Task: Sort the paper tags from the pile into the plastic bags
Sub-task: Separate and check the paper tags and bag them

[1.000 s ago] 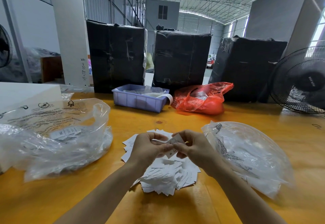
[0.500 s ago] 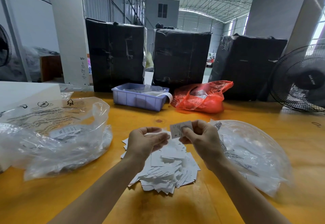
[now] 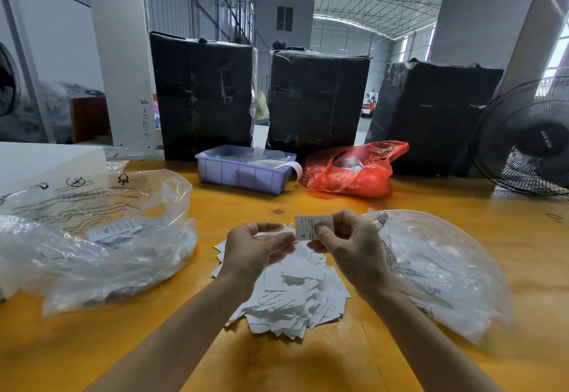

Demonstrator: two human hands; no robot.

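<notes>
A pile of white paper tags (image 3: 292,296) lies on the yellow table in front of me. My right hand (image 3: 348,244) pinches one tag (image 3: 308,227), printed with an "S", and holds it upright above the pile. My left hand (image 3: 255,247) hovers beside it, its fingers curled round a few white tags (image 3: 278,233). A clear plastic bag (image 3: 92,237) with tags inside lies to the left. Another clear plastic bag (image 3: 437,268) holding tags lies to the right.
A purple plastic bin (image 3: 243,173) and a red plastic bag (image 3: 351,170) sit at the back of the table (image 3: 308,361). Behind them stand three black wrapped bales (image 3: 317,99). A black fan (image 3: 529,139) stands at the far right, a white block (image 3: 46,160) at the left.
My right hand has pulled one tag away from the left hand, raised it and turned its printed face toward me. The left hand has stayed over the pile.
</notes>
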